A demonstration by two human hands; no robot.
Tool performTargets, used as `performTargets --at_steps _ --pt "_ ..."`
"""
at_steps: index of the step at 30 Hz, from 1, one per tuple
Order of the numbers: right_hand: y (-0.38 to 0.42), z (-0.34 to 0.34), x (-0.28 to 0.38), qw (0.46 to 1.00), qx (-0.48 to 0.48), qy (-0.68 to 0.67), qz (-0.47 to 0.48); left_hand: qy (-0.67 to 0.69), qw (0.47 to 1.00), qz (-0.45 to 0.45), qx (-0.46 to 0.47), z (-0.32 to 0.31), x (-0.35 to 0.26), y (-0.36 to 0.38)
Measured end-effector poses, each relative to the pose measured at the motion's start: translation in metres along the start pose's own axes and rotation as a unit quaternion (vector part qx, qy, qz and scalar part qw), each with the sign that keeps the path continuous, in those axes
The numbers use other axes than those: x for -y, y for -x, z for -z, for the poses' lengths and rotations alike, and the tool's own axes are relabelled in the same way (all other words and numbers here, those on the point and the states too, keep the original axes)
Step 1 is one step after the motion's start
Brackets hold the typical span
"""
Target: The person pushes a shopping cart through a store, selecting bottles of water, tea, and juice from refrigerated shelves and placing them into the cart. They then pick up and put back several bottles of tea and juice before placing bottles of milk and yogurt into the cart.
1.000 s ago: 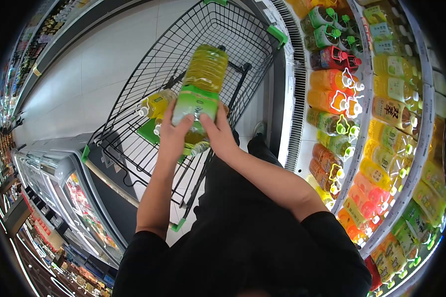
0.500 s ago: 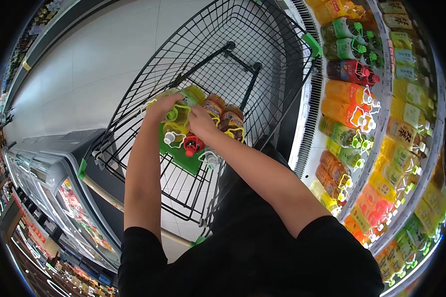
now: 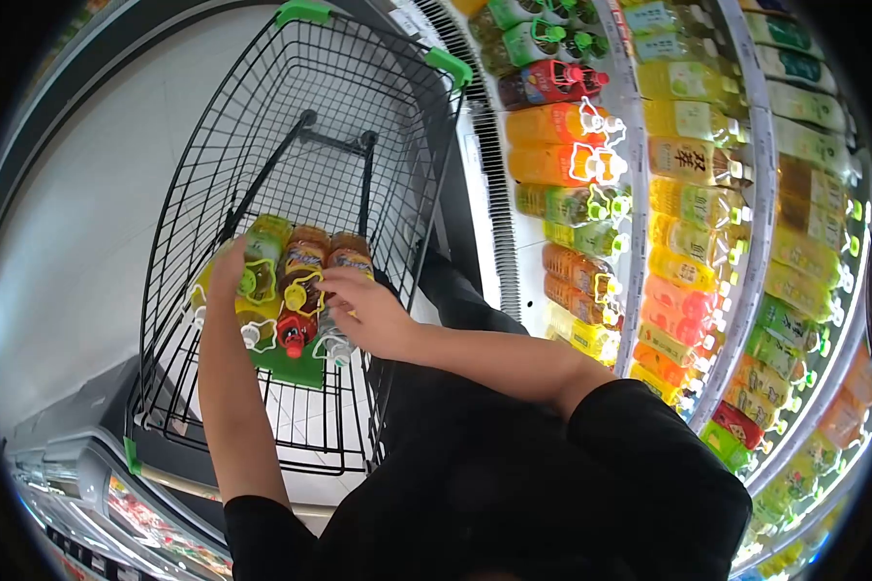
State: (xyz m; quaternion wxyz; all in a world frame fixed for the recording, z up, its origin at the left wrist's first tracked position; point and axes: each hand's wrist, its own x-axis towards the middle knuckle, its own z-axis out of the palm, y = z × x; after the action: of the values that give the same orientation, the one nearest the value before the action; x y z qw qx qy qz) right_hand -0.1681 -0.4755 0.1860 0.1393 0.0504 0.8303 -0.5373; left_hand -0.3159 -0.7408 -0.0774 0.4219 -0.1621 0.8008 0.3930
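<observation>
Several large drink bottles lie in the child-seat end of a black wire shopping cart [image 3: 186, 184]. My left hand [image 3: 227, 266] is at the left of the group, beside a pale green bottle with a green cap [image 3: 266, 237]; its fingers are mostly hidden. My right hand [image 3: 366, 312] has its fingers stretched and apart over the brown drink bottles, its fingertips at the yellow cap and handle of one brown bottle [image 3: 307, 250]. A second brown bottle [image 3: 350, 254] lies beside it. Below are a red-capped bottle [image 3: 295, 330] and a clear-capped bottle [image 3: 335, 347], above a green panel [image 3: 298, 371].
Shelves [image 3: 633, 194] of bottled drinks in rows line the right side, close to the cart. A grey-framed chest freezer [image 3: 77, 455] stands at lower left. Pale floor tiles [image 3: 97, 261] stretch to the left of the cart.
The view has shifted, so the cart appears farther left. My right hand has moved from the green-capped bottle to the brown bottles. My left hand stays near the green-capped bottle.
</observation>
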Motion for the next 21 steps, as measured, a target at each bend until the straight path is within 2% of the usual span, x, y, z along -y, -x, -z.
performTargets --at_steps 2,4,5,6,8,9,11,12,13,16,18,19,21 --pt "0.016 0.038 -0.003 0.999 -0.044 0.019 0.024 -0.143 0.986 -0.012 -0.081 0.005 -0.009 0.017" --pt "0.034 0.078 -0.023 0.992 -0.097 0.079 0.03 -0.228 0.969 -0.009 -0.099 0.011 -0.042 0.05" --pt "0.047 0.095 -0.042 0.99 -0.121 0.065 -0.017 -0.271 0.956 -0.007 -0.107 0.012 -0.057 0.067" --pt "0.058 0.112 -0.071 0.984 -0.139 0.1 -0.04 -0.279 0.954 0.005 -0.111 0.012 -0.066 0.079" --pt "0.072 0.162 -0.089 0.964 -0.184 0.169 -0.096 -0.293 0.948 0.027 -0.122 0.01 -0.082 0.097" --pt "0.081 0.222 -0.113 0.907 -0.266 0.315 -0.089 -0.293 0.946 -0.017 -0.138 0.009 -0.086 0.112" --pt "0.085 0.291 -0.163 0.868 -0.331 0.35 -0.118 -0.311 0.935 -0.016 -0.171 0.005 -0.094 0.123" --pt "0.082 0.319 -0.178 0.846 -0.363 0.348 -0.177 -0.32 0.928 -0.015 -0.188 0.003 -0.101 0.128" --pt "0.077 0.345 -0.198 0.818 -0.388 0.388 -0.175 -0.306 0.921 -0.016 -0.241 -0.005 -0.122 0.144" --pt "0.049 0.394 -0.219 0.815 -0.397 0.359 -0.222 -0.256 0.89 -0.152 -0.345 -0.037 -0.198 0.188" --pt "0.039 0.4 -0.229 0.833 -0.378 0.322 -0.246 -0.252 0.835 -0.304 -0.383 -0.07 -0.245 0.197" --pt "0.036 0.394 -0.229 0.831 -0.376 0.321 -0.252 -0.239 0.799 -0.393 -0.387 -0.092 -0.269 0.201" --pt "0.032 0.379 -0.226 0.827 -0.39 0.319 -0.251 -0.188 0.787 -0.497 -0.315 -0.15 -0.333 0.22"
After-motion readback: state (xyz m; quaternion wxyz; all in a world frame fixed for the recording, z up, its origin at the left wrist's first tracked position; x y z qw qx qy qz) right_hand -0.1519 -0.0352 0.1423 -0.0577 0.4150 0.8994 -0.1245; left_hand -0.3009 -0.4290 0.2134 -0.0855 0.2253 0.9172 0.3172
